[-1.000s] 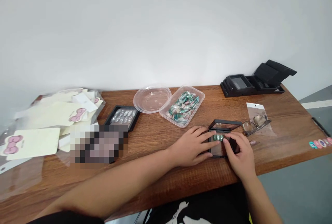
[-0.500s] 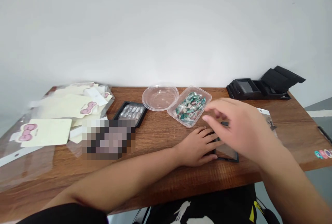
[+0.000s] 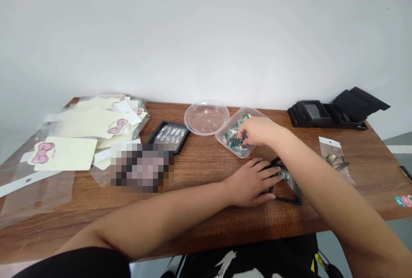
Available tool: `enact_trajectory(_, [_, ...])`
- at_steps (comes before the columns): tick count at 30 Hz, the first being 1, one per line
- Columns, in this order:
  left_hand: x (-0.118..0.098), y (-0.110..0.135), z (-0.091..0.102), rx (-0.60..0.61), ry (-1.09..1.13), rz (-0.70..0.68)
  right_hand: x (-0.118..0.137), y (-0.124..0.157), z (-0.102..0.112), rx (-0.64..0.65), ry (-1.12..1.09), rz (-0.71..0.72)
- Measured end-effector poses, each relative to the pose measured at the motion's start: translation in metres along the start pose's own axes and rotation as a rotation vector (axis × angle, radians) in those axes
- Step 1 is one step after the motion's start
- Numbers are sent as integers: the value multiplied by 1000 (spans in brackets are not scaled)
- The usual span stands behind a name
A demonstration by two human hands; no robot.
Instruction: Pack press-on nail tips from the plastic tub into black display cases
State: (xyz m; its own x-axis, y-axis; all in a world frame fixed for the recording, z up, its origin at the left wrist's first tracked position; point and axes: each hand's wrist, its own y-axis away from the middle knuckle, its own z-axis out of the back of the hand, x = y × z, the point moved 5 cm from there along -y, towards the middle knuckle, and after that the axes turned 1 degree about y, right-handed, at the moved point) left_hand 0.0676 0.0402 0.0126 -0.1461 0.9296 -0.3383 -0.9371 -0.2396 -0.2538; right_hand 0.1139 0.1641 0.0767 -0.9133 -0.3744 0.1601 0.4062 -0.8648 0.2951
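My left hand (image 3: 252, 182) lies flat with its fingers spread, the tips resting on the left side of a thin black frame (image 3: 286, 201) with a clear window. Small green press-on nails (image 3: 285, 176) show inside the frame, beside my fingertips. My right hand (image 3: 257, 131) reaches over the frame into a clear rectangular tub (image 3: 242, 154). Its fingers are curled in a loose heap of green and silvery press-on nails (image 3: 232, 138). The fingertips are partly buried, so whatever they pinch is hidden. My right forearm covers part of the frame.
A round clear lid (image 3: 206, 119) touches the tub. Left of it are a black case of silvery nails (image 3: 169, 135), a blurred-out box (image 3: 143, 168) and cards with pink bows (image 3: 64, 153). Black boxes (image 3: 310, 112) and a small bag (image 3: 334, 160) lie right.
My right hand has moved left and away from me, from above the frame into the tub. Green nails now show in the frame. My left hand stays on it. The view has shifted slightly.
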Motion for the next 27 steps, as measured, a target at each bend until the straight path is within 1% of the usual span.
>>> enact_trajectory(4, [0, 0, 0, 2, -10, -1, -3, 4, 4, -33, -53, 8])
enact_trajectory(8, [0, 0, 1, -2, -3, 0, -11, 16, 17, -55, -160, 17])
enact_trajectory(10, [0, 0, 1, -2, -1, 2, -15, 26, 24, -44, -354, 61])
enact_trajectory(12, [0, 1, 1, -3, -1, 3, -18, 37, 30, -46, -689, 120])
enact_trajectory(14, [0, 1, 0, -7, -3, 3, -23, 48, 35, -82, -1058, 158])
enact_trajectory(17, [1, 1, 0, -15, -3, 0, -28, 62, 35, -139, -1433, 191])
enact_trajectory(20, [1, 1, 1, -17, 9, 6, -27, 71, 33, -173, -1625, 223])
enact_trajectory(27, [0, 1, 3, -36, 26, -1, -20, 79, 34, -221, -1779, 220])
